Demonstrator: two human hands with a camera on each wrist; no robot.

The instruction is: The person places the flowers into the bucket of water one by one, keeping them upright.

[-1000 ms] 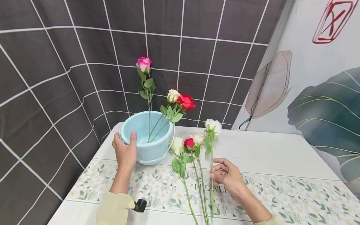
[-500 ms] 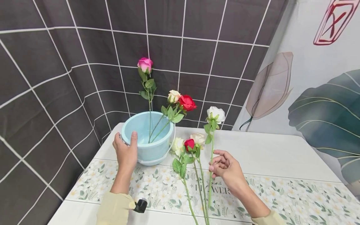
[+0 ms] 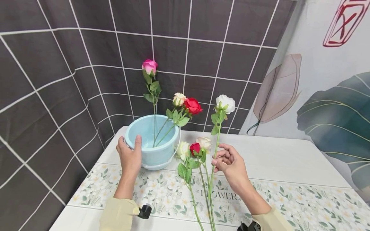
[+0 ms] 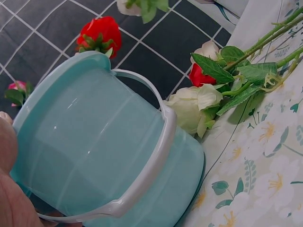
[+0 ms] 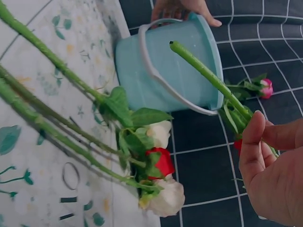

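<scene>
My left hand (image 3: 129,160) grips the light blue bucket (image 3: 157,158) at its left side, thumb over the rim. A pink rose (image 3: 149,66), a cream rose (image 3: 179,99) and a red rose (image 3: 193,106) stand in the bucket, the last two leaning right. Right of it, my right hand (image 3: 231,166) pinches the stem of a white rose (image 3: 225,104), bloom upward. In the right wrist view the cut end of that stem (image 5: 199,66) sticks out from the fingers. Below it lie a smaller red rose (image 3: 195,148) and two pale roses (image 3: 182,150) on the table.
A white bucket handle (image 4: 158,156) hangs down the bucket's outer side. The white table (image 3: 277,157) bears a printed flower band. Behind stands a dark curtain (image 3: 95,41) with white grid lines; a leaf-print cloth (image 3: 315,96) hangs at the right.
My right hand has lifted the white rose up and away from the lying roses, its bloom rising higher against the curtain. The left hand and bucket have stayed in place.
</scene>
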